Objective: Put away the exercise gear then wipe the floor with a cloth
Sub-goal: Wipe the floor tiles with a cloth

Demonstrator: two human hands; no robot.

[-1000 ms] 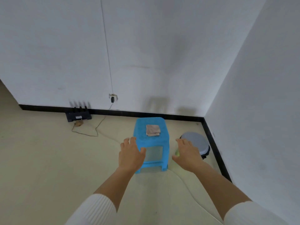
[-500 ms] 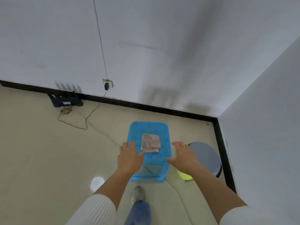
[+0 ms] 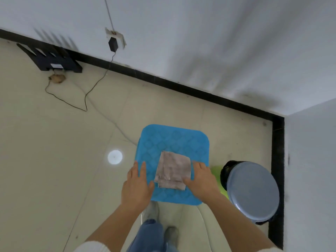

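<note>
At the lower right of the frame a round bin [image 3: 225,171] stands in the wall corner, its grey lid [image 3: 252,191] shut so the inside is hidden. A yellow-green thing [image 3: 216,170], mostly covered, shows between the bin and the blue stool [image 3: 172,139] at centre. The folded cloth [image 3: 172,170] lies flat on the stool's seat, towards the lower right. The left hand [image 3: 137,184] is spread flat with straight fingers over the stool's left edge and holds nothing. The right hand [image 3: 201,179], fingers also straight, lies at the cloth's right edge, its thumb touching the cloth. The black skirting board [image 3: 181,86] runs from upper left to the corner. Pale floor [image 3: 54,142] lies open on the left, with a thin cable [image 3: 85,99] and a black router [image 3: 54,60] at upper left.
</note>
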